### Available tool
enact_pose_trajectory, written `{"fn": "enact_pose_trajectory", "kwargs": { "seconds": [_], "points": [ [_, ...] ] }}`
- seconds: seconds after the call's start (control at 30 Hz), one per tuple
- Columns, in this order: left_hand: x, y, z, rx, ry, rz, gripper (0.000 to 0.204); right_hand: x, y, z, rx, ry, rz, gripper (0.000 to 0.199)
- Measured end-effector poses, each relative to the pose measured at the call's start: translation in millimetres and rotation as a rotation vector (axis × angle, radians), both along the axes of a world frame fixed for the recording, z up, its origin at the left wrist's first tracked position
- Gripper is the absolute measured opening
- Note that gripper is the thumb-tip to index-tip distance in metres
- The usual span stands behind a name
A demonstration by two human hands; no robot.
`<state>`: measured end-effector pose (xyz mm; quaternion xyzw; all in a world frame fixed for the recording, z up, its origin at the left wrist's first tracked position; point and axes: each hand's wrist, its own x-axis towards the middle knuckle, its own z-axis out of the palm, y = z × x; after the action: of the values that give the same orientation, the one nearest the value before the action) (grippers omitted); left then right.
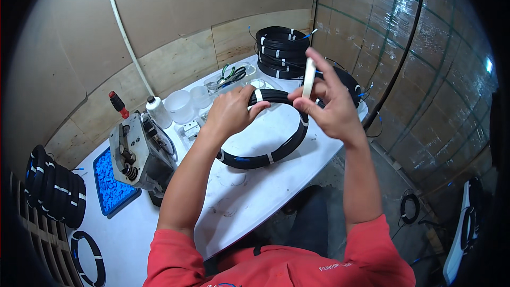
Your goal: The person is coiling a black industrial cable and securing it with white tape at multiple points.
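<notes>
My left hand is closed around the upper left of a black cable coil, its thumb on the inner side. The coil is tilted over the white table, and several white tape bands bind it. Near the coil's upper right, my right hand pinches a narrow off-white piece that looks like a tape roll seen edge-on. The forefinger of that hand points upward. Whether the tape touches the coil, I cannot tell.
Black coils are stacked at the table's back. Left of me stand a grey metal machine, a tray of blue pieces and a white bottle. Cutters lie behind the held coil. More coils are at far left.
</notes>
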<state>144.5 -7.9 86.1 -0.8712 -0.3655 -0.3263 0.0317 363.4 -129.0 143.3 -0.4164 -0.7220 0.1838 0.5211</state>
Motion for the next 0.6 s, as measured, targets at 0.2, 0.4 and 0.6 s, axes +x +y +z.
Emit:
{"fn": "enact_pose_trajectory", "kwargs": {
  "seconds": [0.2,0.4,0.6],
  "points": [
    [2.8,-15.4,-2.5,-0.026,-0.004,-0.046,0.049,28.0,68.1,1.1,-0.103,-0.397,-0.101,0.088],
    [1.8,-29.4,4.7,-0.022,-0.01,-0.027,0.05,46.5,172.2,-55.4,-0.221,-0.375,-0.033,0.037],
    [-2.1,-20.3,-0.6,0.03,-0.022,-0.035,0.051,47.3,261.1,-129.0,-0.213,-0.629,-0.128,0.026]
  ]
}}
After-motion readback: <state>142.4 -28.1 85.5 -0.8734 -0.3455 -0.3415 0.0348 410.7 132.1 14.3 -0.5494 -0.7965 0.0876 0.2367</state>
